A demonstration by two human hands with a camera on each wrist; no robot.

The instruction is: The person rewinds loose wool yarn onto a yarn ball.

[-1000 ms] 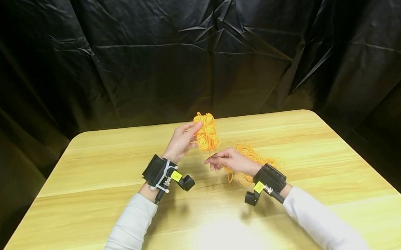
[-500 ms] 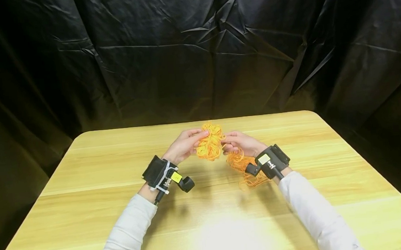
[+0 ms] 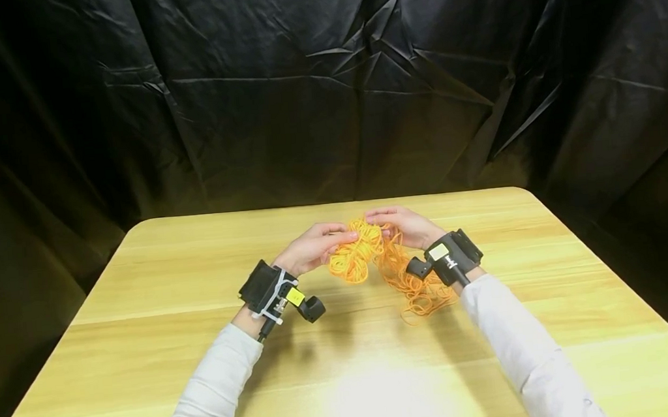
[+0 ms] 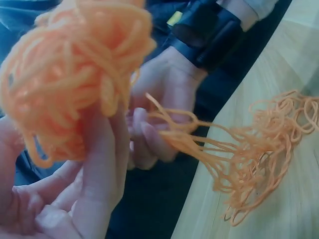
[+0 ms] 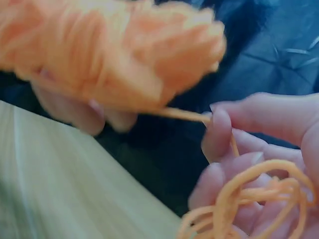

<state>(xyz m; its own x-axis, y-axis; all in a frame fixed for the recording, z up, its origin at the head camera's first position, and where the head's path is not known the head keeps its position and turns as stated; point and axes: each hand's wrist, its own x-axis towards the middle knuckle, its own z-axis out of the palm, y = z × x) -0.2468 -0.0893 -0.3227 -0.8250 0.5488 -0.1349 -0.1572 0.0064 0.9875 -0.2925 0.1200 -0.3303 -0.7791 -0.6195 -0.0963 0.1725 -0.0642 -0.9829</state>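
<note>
A bundle of orange yarn (image 3: 354, 254), wound thicker at its ends than at its middle, tilts in the air above the table. My left hand (image 3: 313, 247) grips it from the left, thumb on the near side. Right of the bundle, my right hand (image 3: 407, 226) pinches a taut strand (image 5: 184, 115) between thumb and forefinger; that strand runs to the bundle. Loose loops of yarn (image 5: 227, 209) also hang over the right hand's other fingers. Below it, a tangled heap of loose yarn (image 3: 426, 295) trails down onto the table.
The light wooden table (image 3: 146, 367) has rounded far corners. A black sheet (image 3: 281, 134) hangs behind its far edge. Each wrist wears a black strap with a small camera, the left camera (image 3: 311, 309) and the right camera (image 3: 418, 267) both jutting inward.
My right hand has moved from below the bundle up to its right side, lifting some loose yarn. The bundle has tilted and come slightly lower and nearer in my left hand.
</note>
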